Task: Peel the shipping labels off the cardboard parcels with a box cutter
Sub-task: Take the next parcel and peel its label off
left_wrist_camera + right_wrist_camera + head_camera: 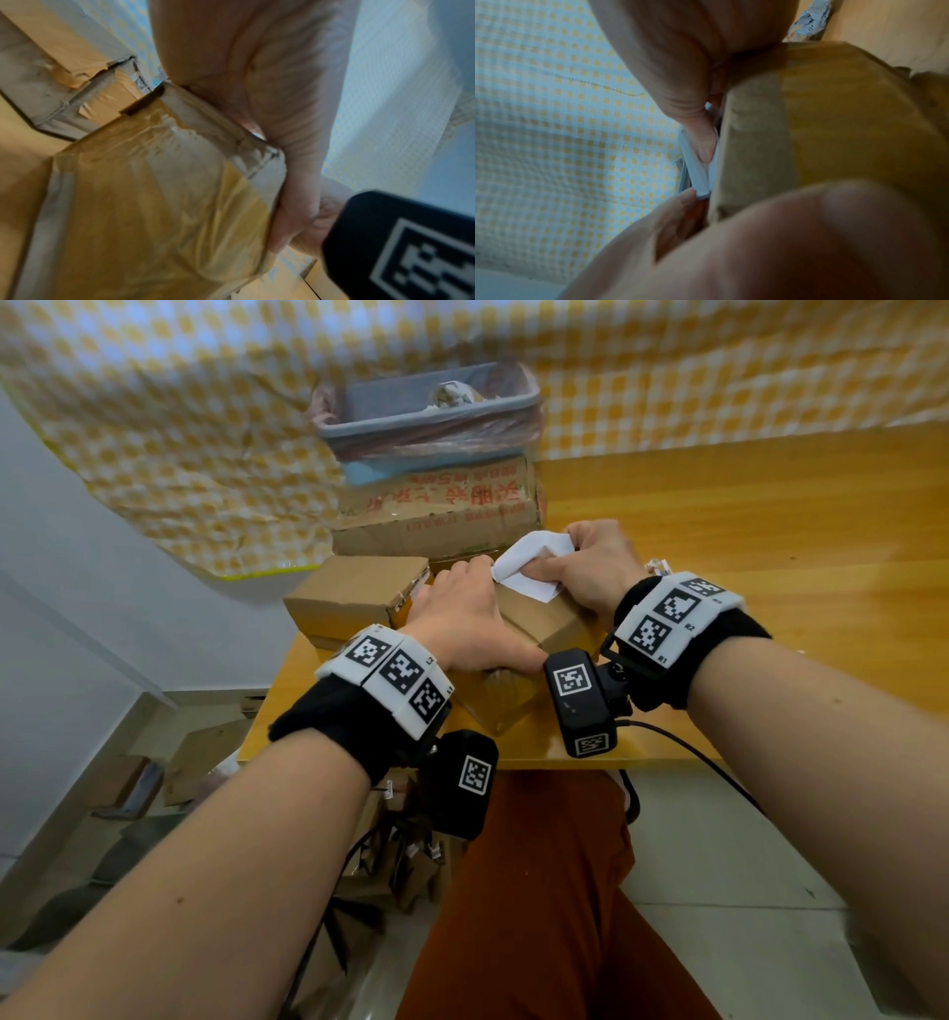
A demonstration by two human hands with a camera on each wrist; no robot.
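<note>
Both forearms reaching forward, wrists banded in black. Left hand (464,613) spread flat, palm down, pressing the parcel (552,621); right hand (590,567), just right, pinching the white label (531,562).

A blue-grey plastic bin (431,410) lined with a pinkish bag holds crumpled paper scraps (452,395) and stands at the far end of the yellow wooden table (744,516). Behind it hangs a cloth with a yellow-and-white check (169,428), draped down to the left over a pale wall. Below the table edge, rust-orange trousers (539,891) show above a pale tiled floor (734,865).
</note>
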